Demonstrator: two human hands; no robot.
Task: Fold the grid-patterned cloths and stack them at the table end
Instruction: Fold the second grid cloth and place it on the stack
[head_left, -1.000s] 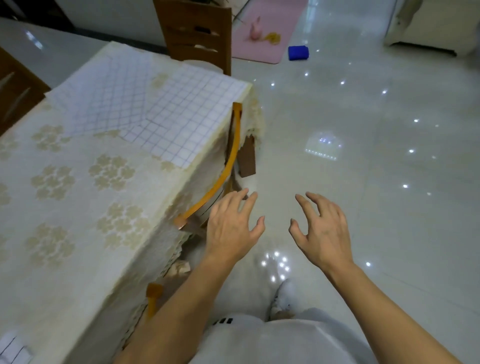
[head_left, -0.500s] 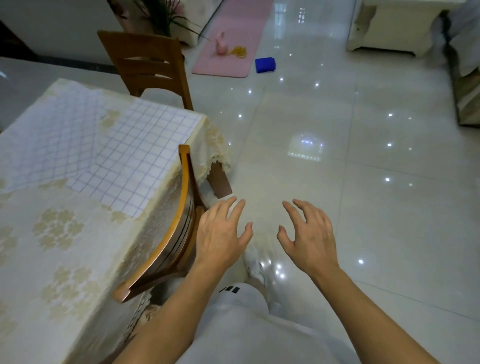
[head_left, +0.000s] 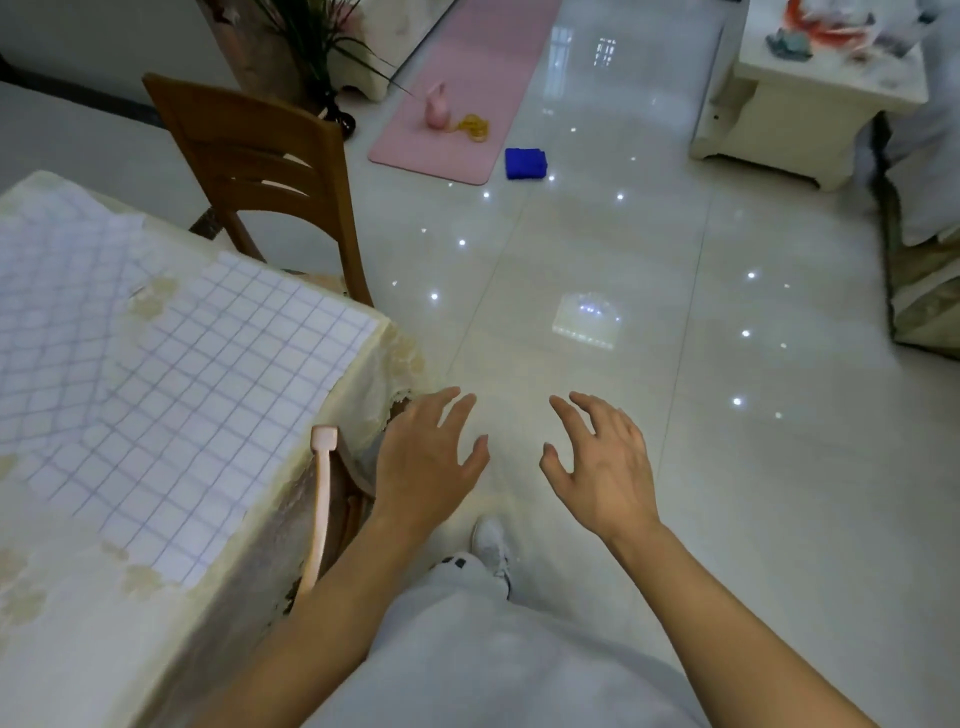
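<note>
left hand (head_left: 426, 462): fingers spread, holding nothing, over the floor just right of the table (head_left: 93, 623) corner | right hand (head_left: 605, 467): fingers spread and slightly bent, empty | grid-patterned cloths (head_left: 192, 405): two lying flat (overlapping) on the table, left of both hands, apart from them | wooden chair (head_left: 260, 171): at the table's far end

I see both bare forearms reaching forward, palms down. My left hand (head_left: 426, 457) hangs with fingers spread and relaxed, holding nothing; my right hand (head_left: 605, 467) mirrors it nearby, fingers loosely bent, apart from it.
</note>
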